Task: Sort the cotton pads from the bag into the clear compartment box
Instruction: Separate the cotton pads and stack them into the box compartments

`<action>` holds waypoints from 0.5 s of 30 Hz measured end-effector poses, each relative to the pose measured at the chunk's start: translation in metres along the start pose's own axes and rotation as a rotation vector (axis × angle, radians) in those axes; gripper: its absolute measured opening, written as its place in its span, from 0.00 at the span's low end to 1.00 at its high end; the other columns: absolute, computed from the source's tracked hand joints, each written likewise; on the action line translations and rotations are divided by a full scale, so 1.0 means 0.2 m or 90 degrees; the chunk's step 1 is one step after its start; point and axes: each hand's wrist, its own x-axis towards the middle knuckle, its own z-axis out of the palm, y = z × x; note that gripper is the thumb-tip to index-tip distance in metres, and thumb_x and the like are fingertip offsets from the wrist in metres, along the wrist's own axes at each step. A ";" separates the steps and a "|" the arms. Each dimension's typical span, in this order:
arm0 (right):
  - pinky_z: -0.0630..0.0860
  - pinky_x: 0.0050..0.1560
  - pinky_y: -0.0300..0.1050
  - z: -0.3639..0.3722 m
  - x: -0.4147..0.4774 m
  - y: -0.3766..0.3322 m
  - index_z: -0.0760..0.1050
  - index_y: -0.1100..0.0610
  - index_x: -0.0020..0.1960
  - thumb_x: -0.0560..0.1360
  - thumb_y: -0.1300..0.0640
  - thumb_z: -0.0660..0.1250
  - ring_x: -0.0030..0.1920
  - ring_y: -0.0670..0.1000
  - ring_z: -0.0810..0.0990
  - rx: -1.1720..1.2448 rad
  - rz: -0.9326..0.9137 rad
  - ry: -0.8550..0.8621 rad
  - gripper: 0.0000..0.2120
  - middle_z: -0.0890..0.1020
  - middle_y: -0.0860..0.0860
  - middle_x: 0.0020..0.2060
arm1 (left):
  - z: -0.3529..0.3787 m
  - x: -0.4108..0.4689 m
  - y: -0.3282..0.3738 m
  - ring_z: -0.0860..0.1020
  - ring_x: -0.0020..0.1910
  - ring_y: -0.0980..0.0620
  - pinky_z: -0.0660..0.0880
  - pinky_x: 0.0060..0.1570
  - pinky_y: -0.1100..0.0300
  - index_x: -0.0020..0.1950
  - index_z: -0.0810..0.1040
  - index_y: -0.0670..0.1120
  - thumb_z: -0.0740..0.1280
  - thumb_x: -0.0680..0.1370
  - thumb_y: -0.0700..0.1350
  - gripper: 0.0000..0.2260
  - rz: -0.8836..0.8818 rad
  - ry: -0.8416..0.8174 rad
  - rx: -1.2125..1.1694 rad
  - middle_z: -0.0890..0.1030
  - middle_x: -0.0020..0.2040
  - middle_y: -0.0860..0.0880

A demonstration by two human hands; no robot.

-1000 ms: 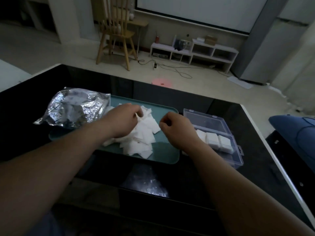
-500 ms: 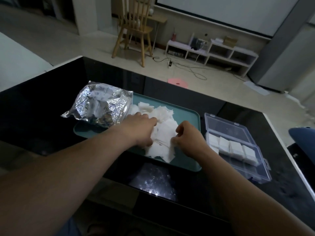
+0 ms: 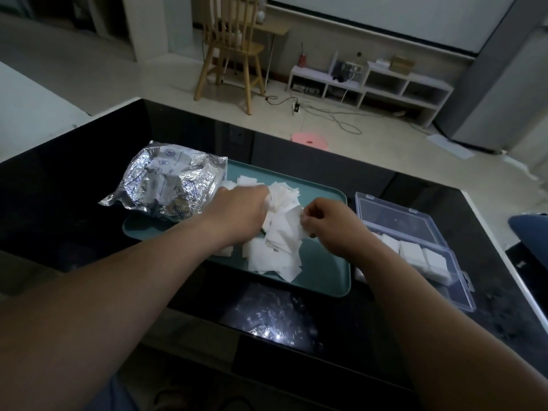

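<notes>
A loose heap of white cotton pads (image 3: 275, 247) lies on a teal tray (image 3: 326, 280) in the middle of the black table. My left hand (image 3: 237, 215) is down in the heap, fingers curled among the pads. My right hand (image 3: 329, 226) pinches the edge of one pad at the heap's right side. A crumpled silver foil bag (image 3: 166, 185) lies on the tray's left end. To the right stands the clear compartment box (image 3: 415, 250), lid open, with stacks of white pads in its near compartments.
The glossy black table (image 3: 74, 203) ends close to the box on the right. Beyond it are a wooden chair (image 3: 231, 48), a pink stool (image 3: 308, 140), floor cables and a low white shelf (image 3: 370, 81). A blue object (image 3: 530, 232) sits at the far right.
The view has shifted, so tray and box sit further right in frame. Both hands have moved into the heap; my right hand went from a bare fist to pinching a pad.
</notes>
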 end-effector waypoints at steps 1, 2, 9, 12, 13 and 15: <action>0.80 0.44 0.48 0.01 0.00 -0.01 0.81 0.54 0.51 0.82 0.55 0.67 0.44 0.53 0.84 0.004 0.000 -0.005 0.05 0.85 0.51 0.44 | -0.02 0.01 0.00 0.77 0.47 0.42 0.71 0.48 0.49 0.52 0.73 0.46 0.57 0.82 0.42 0.06 -0.030 0.027 -0.090 0.80 0.49 0.45; 0.79 0.41 0.47 0.03 0.00 -0.03 0.81 0.55 0.51 0.82 0.55 0.67 0.41 0.52 0.83 0.018 0.007 -0.006 0.05 0.85 0.52 0.43 | -0.03 0.02 0.00 0.77 0.45 0.43 0.70 0.42 0.51 0.50 0.73 0.45 0.57 0.82 0.41 0.06 -0.069 0.047 -0.183 0.79 0.47 0.45; 0.73 0.39 0.43 0.04 0.01 -0.09 0.79 0.57 0.48 0.83 0.58 0.67 0.37 0.49 0.79 0.496 0.142 -0.037 0.06 0.81 0.52 0.39 | 0.01 0.03 -0.02 0.84 0.51 0.40 0.83 0.52 0.40 0.56 0.80 0.47 0.62 0.81 0.40 0.09 -0.242 0.016 -0.686 0.84 0.54 0.41; 0.74 0.45 0.45 0.06 0.02 -0.09 0.79 0.54 0.46 0.82 0.57 0.69 0.42 0.49 0.79 0.571 0.168 -0.051 0.06 0.82 0.51 0.41 | 0.05 0.04 0.00 0.84 0.48 0.42 0.82 0.47 0.45 0.59 0.79 0.48 0.62 0.84 0.44 0.08 -0.216 -0.040 -0.704 0.84 0.54 0.42; 0.75 0.48 0.46 0.08 0.02 -0.08 0.79 0.54 0.46 0.81 0.57 0.70 0.45 0.51 0.80 0.549 0.165 -0.044 0.05 0.83 0.51 0.43 | 0.06 0.05 0.01 0.84 0.48 0.42 0.82 0.47 0.45 0.60 0.80 0.49 0.63 0.84 0.46 0.08 -0.202 -0.057 -0.709 0.85 0.54 0.42; 0.76 0.49 0.47 0.12 0.01 -0.08 0.79 0.55 0.47 0.80 0.56 0.71 0.49 0.53 0.81 0.505 0.162 -0.026 0.04 0.85 0.55 0.47 | 0.08 0.04 0.03 0.85 0.48 0.41 0.82 0.48 0.44 0.59 0.81 0.51 0.65 0.83 0.47 0.07 -0.182 -0.074 -0.704 0.86 0.53 0.43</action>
